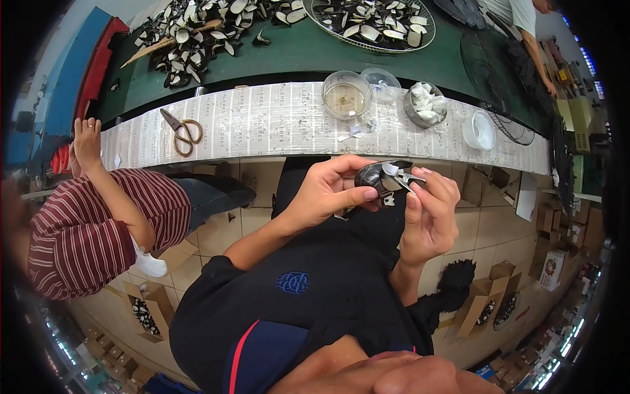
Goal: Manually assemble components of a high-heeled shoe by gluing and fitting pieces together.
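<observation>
In front of my chest, my left hand (333,190) grips a glossy black piece (371,176), curved like a small shoe part, with its fingers behind and thumb below. The fingertips of my right hand (430,209) pinch a small silvery piece (412,178) against its right side; whether that is a tool or part of the black piece I cannot tell. A small white bit (392,169) shows between them. Beyond my hands, on the table strip, are a clear tub (346,96) of yellowish liquid, a metal bowl (414,113) and white wads (430,100) inside it.
Scissors (182,132) lie on the paper-covered strip (249,125), a white tub (479,131) at its right. Black pieces with pale oval faces (190,46) heap on the green table (282,62); more fill a wire rack (430,36). A person in a striped shirt (98,236) sits left.
</observation>
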`<state>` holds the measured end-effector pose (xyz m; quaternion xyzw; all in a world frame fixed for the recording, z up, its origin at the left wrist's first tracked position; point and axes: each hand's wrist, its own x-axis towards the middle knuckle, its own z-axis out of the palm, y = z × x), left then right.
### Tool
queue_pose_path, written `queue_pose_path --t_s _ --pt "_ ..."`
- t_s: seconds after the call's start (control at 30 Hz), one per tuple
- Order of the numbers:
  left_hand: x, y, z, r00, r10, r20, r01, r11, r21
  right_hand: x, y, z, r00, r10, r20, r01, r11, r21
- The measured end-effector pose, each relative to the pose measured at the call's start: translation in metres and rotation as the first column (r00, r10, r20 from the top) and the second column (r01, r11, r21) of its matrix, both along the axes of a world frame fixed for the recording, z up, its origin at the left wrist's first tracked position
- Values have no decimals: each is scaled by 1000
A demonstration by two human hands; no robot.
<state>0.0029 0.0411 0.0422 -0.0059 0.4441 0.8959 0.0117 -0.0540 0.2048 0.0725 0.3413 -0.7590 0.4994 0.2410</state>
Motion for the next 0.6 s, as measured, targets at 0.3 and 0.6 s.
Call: queue_pose_path --t_s 0.3,0.6 --pt "1 -3 1 998 -39 47 36 997 64 -2 0 -3 974 -157 -162 164 986 32" --pt "-2 -8 -2 994 -72 85 59 989 138 -15 15 -29 919 -45 391 248 837 -488"
